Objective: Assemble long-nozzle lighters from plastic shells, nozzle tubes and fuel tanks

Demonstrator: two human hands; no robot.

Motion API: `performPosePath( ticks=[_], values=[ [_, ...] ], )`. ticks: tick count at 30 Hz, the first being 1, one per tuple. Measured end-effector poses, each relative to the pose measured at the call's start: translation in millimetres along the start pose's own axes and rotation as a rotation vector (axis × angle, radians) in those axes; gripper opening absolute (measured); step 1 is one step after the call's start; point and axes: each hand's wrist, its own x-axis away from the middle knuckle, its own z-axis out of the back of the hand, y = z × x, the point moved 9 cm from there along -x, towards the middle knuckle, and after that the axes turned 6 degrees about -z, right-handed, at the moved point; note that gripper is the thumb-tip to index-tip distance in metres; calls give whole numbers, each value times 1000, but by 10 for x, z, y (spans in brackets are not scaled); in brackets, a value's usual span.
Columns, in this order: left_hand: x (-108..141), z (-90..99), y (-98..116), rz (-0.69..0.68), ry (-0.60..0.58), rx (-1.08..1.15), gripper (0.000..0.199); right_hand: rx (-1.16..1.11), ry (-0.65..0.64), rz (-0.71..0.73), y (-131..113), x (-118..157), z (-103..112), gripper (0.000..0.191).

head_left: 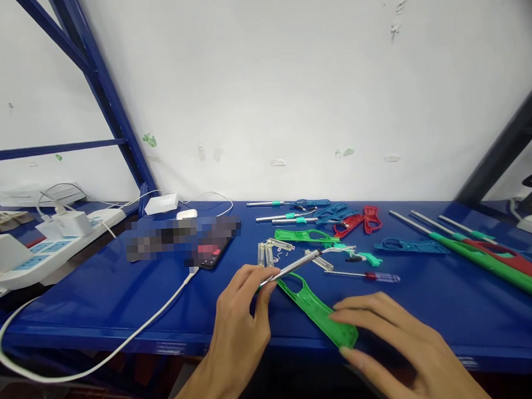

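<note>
Between the thumb and fingers of my left hand [242, 318] is a slim metal lighter tube [295, 264], tilted up to the right. My right hand [395, 341] grips the lower end of a green lighter casing half [312, 306], thumb at the near edge and fingers over the far side. The casing's looped end lies just under the tube. Behind it are clear lighter fuel tanks [269, 254], small loose parts [279, 256], and another green casing half [303, 236]. A screwdriver [379, 276] with a clear purple-and-red handle lies farther right.
Blue casing halves [339, 212], red casing pieces [353, 223] and metal tubes [288, 220] lie at the back of the blue table [133, 305]. Long lighters [493, 257] lie on the right. A phone [217, 244], white cable [165, 307] and power strip [52, 247] are left.
</note>
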Motion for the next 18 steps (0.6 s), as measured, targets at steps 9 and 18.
performPosePath(
  ticks=[9, 18],
  values=[
    [-2, -12, -10, 1, 1, 9, 23, 167, 18, 100, 21, 54, -118, 36],
    [10, -11, -21, -5, 8, -4, 21, 156, 150, 125, -230, 45, -65, 34]
  ],
)
